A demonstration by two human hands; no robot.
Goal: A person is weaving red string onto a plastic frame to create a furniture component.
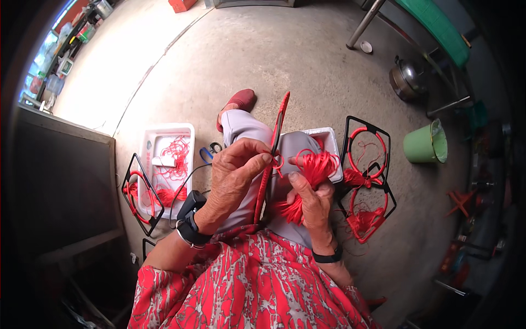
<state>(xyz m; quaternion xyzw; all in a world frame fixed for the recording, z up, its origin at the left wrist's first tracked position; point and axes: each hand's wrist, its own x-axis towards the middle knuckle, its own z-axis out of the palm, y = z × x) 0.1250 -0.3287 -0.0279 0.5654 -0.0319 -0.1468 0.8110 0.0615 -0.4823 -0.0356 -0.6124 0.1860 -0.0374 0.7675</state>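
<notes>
My left hand (230, 172) is closed, with thumb and forefinger pinched on red cord beside a frame wrapped in red (281, 116). That frame stands nearly edge-on between my knees, and a black part shows along it. My right hand (313, 204) is wrapped round a looped bundle of red cord (316, 166), just right of the frame. Loose loops spread above the fist and cut-looking strands hang below it. A small loop of cord bridges the gap near my left fingertips; its exact path is hard to make out.
White trays (189, 131) with red cord flank my legs. Black frames with red hoops (386, 159) lie on the right, and another (131, 186) leans at the left tray. Blue-handled scissors (206, 154) lie by my left knee. A green bin (421, 145) and metal pot (408, 79) stand right.
</notes>
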